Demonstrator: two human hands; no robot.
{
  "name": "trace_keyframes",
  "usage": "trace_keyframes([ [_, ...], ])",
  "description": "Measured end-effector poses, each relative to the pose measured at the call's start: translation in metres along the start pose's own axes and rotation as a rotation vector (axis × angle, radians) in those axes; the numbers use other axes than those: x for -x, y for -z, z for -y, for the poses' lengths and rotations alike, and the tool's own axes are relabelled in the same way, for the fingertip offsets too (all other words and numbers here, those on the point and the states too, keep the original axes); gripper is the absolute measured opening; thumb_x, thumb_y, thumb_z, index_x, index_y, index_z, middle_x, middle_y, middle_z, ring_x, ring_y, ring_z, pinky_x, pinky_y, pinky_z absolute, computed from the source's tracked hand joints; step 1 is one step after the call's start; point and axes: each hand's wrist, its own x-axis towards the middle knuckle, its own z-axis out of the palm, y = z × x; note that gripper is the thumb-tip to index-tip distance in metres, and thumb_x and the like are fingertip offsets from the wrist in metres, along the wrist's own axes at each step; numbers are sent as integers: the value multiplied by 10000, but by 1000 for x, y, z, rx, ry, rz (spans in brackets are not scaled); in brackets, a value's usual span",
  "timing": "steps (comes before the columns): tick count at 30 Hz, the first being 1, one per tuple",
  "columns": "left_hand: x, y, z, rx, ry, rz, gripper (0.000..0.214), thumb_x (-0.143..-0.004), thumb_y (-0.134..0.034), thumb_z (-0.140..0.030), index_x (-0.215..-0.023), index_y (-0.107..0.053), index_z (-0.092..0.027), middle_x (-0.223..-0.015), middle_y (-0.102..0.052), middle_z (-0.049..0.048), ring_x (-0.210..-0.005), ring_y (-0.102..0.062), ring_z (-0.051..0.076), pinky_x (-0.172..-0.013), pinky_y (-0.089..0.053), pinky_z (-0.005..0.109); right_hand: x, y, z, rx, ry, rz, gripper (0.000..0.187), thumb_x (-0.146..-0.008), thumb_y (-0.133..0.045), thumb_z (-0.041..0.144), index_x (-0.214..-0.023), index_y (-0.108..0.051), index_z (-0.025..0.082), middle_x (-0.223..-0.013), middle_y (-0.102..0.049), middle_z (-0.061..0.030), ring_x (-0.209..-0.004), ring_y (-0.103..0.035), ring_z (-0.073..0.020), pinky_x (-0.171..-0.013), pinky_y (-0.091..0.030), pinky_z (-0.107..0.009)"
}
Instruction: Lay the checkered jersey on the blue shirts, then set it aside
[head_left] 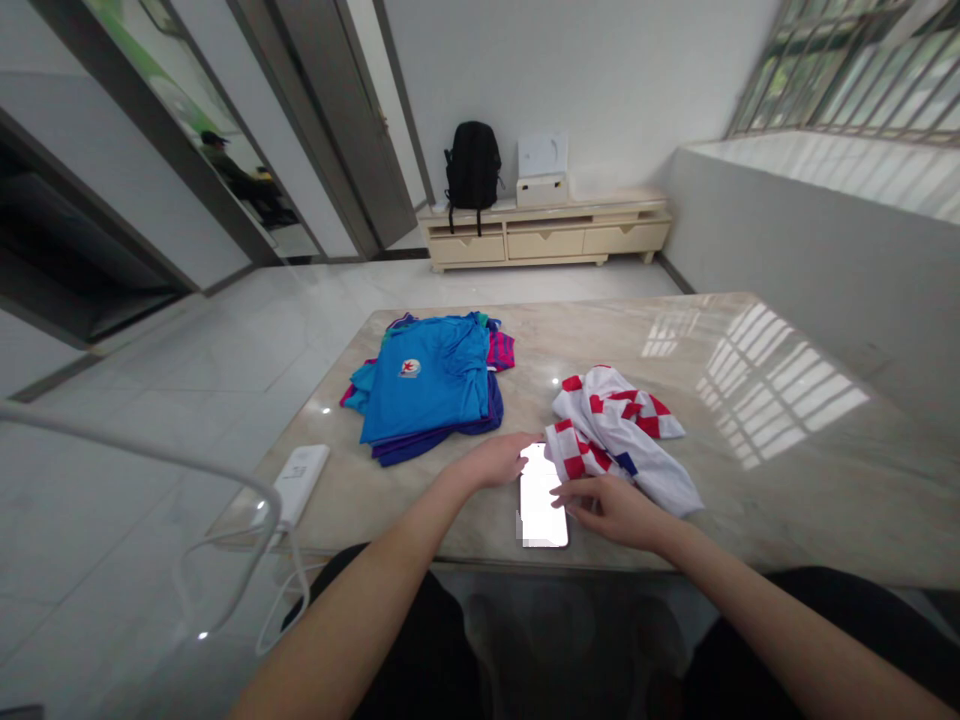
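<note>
A smartphone [543, 510] with a bright white screen lies on the marble-look table near its front edge. My left hand [501, 460] is at the phone's upper left corner, its fingers stretched along the top edge and the thumb apart. From the right, my right hand [604, 508] reaches over the phone's side, fingers spread, the fingertips at the screen. Just behind that hand a red-and-white checked jersey [611, 420] lies crumpled. To the left sits a folded blue shirt [435, 375] with a round badge, on top of a pile of other clothes.
A white power strip [301, 485] with a cable rests at the table's left edge. Beyond the table [765, 510], a low cabinet [547, 242] carries a black backpack [474, 165] and white boxes [541, 190]. A person [229, 165] sits past a doorway at left.
</note>
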Motion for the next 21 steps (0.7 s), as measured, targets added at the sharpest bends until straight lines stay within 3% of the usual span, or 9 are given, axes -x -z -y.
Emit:
trace_keyframes([
  [9, 0, 0, 0, -5, -1, -2, 575, -957, -513, -157, -1528, -459, -200, -1549, -538, 117, -1378, -548, 268, -1158, -424, 399, -1, 2, 0, -8, 13, -51, 344, -944, -562, 217, -1240, -736, 231, -1069, -811, -30, -764, -713, -177, -663, -509, -274],
  [14, 0, -2, 1, -3, -1, -1, 575, -960, -504, -159, -1531, -453, -201, -1545, -544, 114, -1382, -545, 256, -1157, -425, 386, -1, 1, -2, -21, 1, 6, 332, -938, -583, 237, -1230, -741, 222, -1033, -811, -38, -772, -714, -182, -668, -504, -270],
  [21, 0, 0, 1, 3, -4, -10, 577, -944, -511, -148, -1520, -472, -178, -1539, -549, 118, -1377, -550, 263, -1159, -420, 385, -2, 0, -1, 96, -31, -102, 376, -926, -564, 226, -1262, -731, 241, -1114, -791, -50, -802, -705, -205, -710, -511, -310],
])
